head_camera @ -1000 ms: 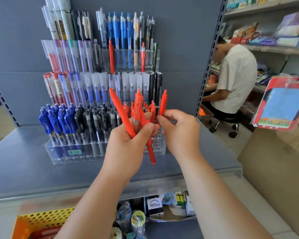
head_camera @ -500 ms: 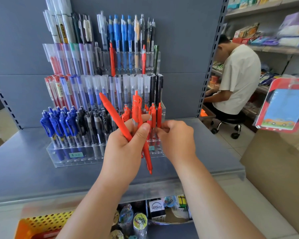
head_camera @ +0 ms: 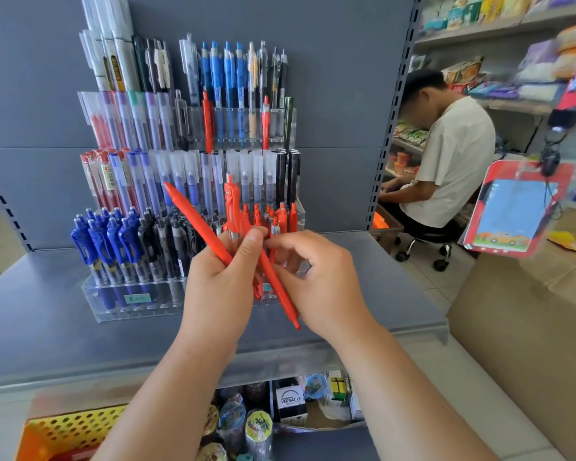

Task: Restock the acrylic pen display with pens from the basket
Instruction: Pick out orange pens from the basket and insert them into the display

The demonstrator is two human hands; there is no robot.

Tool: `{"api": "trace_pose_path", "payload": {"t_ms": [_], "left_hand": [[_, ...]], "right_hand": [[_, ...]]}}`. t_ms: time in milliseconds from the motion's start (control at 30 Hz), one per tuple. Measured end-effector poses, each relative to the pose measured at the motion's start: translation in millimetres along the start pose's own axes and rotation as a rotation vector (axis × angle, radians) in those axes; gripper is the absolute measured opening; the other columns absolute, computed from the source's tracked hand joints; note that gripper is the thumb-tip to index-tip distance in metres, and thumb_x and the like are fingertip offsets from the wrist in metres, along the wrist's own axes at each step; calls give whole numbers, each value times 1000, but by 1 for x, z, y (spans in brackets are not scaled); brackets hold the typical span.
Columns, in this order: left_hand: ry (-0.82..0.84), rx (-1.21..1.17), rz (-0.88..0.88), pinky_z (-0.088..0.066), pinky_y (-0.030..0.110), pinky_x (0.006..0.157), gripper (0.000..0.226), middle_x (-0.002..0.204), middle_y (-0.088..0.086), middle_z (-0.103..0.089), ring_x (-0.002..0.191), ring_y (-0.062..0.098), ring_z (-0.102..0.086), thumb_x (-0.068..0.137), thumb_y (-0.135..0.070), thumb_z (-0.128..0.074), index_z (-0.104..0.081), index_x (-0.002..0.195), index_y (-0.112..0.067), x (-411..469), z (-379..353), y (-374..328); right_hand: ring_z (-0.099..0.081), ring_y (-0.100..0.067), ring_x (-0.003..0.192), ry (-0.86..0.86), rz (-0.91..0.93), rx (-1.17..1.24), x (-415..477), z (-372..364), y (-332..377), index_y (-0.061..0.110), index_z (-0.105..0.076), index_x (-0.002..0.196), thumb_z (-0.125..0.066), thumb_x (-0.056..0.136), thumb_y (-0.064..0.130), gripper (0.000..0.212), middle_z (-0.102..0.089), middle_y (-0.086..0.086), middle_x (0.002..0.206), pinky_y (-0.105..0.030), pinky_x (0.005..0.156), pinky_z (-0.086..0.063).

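Grey shelf (head_camera: 30,311) beneath acrylic display (head_camera: 153,309); red pens (head_camera: 200,224) tight in left hand (head_camera: 213,294); right hand (head_camera: 320,281) curled, hold unclear.

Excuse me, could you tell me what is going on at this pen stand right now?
A person is restocking the acrylic pen display on the grey shelf. Their left hand holds a bundle of red pens in front of it. The right hand reaches its fingertips to that bundle; whether it has pinched one is unclear. At the front row's right end, other red pens already stand slotted. The yellow basket sits below.
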State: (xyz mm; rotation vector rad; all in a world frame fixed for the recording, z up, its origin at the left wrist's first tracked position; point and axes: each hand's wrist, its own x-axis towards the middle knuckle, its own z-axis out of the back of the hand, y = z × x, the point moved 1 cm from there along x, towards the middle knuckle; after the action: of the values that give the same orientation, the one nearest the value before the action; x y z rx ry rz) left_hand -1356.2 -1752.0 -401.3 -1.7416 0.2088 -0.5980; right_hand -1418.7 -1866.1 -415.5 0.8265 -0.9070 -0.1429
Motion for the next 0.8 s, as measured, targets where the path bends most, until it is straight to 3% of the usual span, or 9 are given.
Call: {"api": "trace_pose_path", "payload": {"t_ms": [133, 267, 300, 367, 433, 533, 667, 800], "left_hand": [[-37, -49, 21, -43, 34, 55, 36, 70, 14, -57, 57, 20, -48, 96, -31, -60, -65, 96, 5, 1, -1, -2], [-10, -86, 68, -57, 49, 65, 37, 76, 17, -62, 64, 39, -57, 97, -33, -60, -65, 95, 4, 0, -1, -4], [-2, -88, 83, -58, 52, 66, 35, 75, 16, -62, 65, 37, -60, 97, -34, -59, -67, 94, 0, -1, -2, -5], [12, -103, 99, -60, 43, 59, 35, 72, 12, -63, 63, 26, -62, 98, -37, -56, -68, 90, -5, -3, -5, -8], [8, -107, 83, -51, 31, 50, 43, 60, 7, -58, 53, 17, -56, 100, -40, -50, -63, 80, -4, -7, -9, -11], [0, -30, 49, -38, 27, 46, 56, 48, 0, -48, 45, 14, -43, 102, -47, -41, -50, 57, -15, -11, -12, -13], [15, 126, 51, -35, 35, 53, 56, 56, 0, -48, 54, 18, -43, 98, -58, -40, -56, 62, -18, -9, -11, -7], [21, 181, 19, -33, 39, 56, 71, 59, 1, -45, 56, 19, -39, 77, -72, -48, -50, 74, -1, -8, -12, -2]], "right_hand": [[-68, -12, 84, 44, 79, 134, -6, 5, 8, 16, -76, 110, -75, 83, -1, 32, -72, 2, 92, -23, 77, -56], [-68, -12, 86, 29, 153, 145, -9, 8, 8, 11, -74, 115, -79, 80, 0, 37, -72, -3, 95, -24, 77, -57], [-68, -11, 86, 26, 175, 124, -9, 10, 8, 11, -73, 115, -80, 80, 3, 37, -72, -3, 96, -26, 76, -57], [-68, -11, 88, 31, 217, 85, -9, 12, 11, 11, -72, 118, -79, 83, 9, 36, -72, 0, 97, -29, 76, -57], [-68, -12, 91, 40, 247, 58, -9, 12, 14, 14, -71, 121, -74, 88, 13, 34, -71, 2, 100, -33, 78, -57], [-67, -13, 95, 6, 283, 12, -10, 10, 15, 14, -71, 123, -63, 96, 19, 28, -69, 1, 105, -37, 77, -56], [-64, -9, 96, -83, 232, -1, -8, 10, 15, 12, -72, 110, -55, 101, 23, 22, -67, 2, 106, -34, 77, -54], [-64, -14, 89, -111, 136, 28, -6, 11, 13, 17, -67, 104, -50, 102, 30, 22, -65, 6, 99, -38, 73, -52]]}}
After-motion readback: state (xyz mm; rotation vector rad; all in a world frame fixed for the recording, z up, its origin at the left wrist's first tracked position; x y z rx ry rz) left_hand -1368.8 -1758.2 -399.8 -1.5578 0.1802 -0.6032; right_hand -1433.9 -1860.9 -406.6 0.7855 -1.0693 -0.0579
